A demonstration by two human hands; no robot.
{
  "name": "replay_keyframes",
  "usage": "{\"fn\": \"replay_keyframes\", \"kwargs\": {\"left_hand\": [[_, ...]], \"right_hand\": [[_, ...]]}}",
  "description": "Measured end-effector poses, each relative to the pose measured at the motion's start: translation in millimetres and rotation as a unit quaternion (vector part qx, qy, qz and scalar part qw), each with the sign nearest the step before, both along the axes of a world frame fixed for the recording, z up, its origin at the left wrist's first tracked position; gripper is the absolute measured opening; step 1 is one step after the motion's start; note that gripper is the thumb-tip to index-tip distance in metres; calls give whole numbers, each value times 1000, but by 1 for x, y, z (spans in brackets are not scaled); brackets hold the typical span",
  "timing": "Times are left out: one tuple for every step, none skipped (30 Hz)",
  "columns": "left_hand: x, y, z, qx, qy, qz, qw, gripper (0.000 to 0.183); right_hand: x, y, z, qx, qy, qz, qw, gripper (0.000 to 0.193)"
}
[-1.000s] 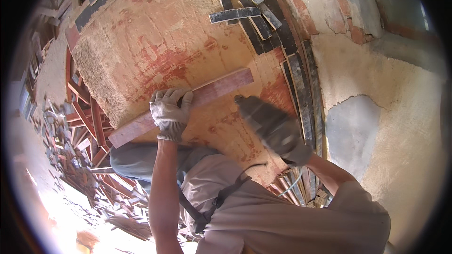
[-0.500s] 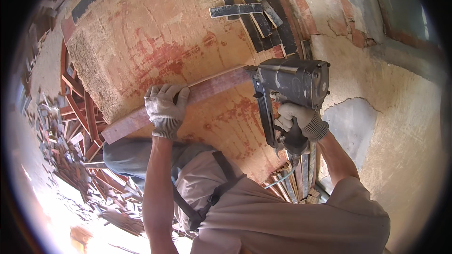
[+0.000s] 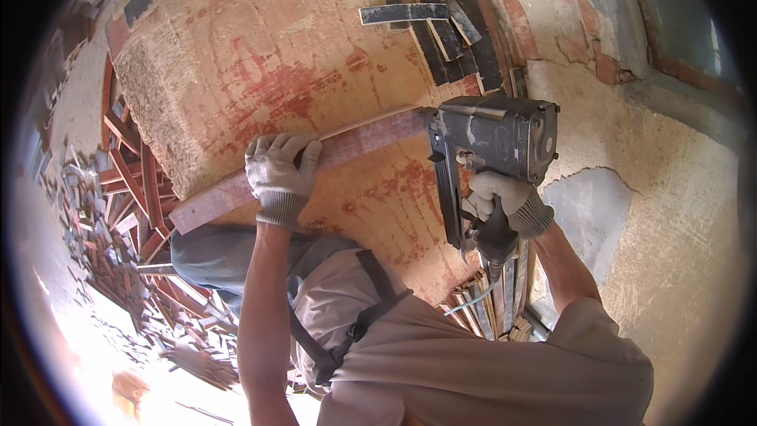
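A long reddish-brown wooden strip lies aslant across a stained wooden board. My left hand, in a pale knit glove, grips the strip left of its middle, fingers over the far edge. In my right hand, gloved too, is the handle of a black nail gun. The gun's nose touches or nearly touches the strip's right end, and its long magazine points back toward me. An air hose shows below the handle.
Several dark-faced short strips lie loose at the board's far right. A large heap of wood pieces covers the floor at left. Beside my right arm, long strips stand bundled near a worn plaster wall.
The whole scene has shifted slightly in the picture. Both hands, the strip and the nail gun keep practically the same places relative to one another.
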State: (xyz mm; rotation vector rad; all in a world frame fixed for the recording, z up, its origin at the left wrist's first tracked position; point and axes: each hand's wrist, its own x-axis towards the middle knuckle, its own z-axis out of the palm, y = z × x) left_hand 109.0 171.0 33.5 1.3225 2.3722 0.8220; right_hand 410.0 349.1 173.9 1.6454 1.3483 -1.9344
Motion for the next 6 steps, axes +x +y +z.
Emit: {"fn": "replay_keyframes", "kwargs": {"left_hand": [[0,0,0,1,-2,0,1000,18],[0,0,-1,1,-3,1,1000,18],[0,0,-1,1,-4,0,1000,17],[0,-1,-2,1,-7,1,1000,18],[0,-1,-2,1,-9,2,1000,18],[0,-1,-2,1,-13,2,1000,18]], "right_hand": [[-1,-1,1,1,3,1,1000,34],[-2,0,1,2,10,1,1000,35],[-2,0,2,2,16,0,1000,35],[-3,0,2,3,23,-2,1000,36],[-3,0,3,-10,25,-24,999,35],[-4,0,4,-23,28,-46,998,35]]}}
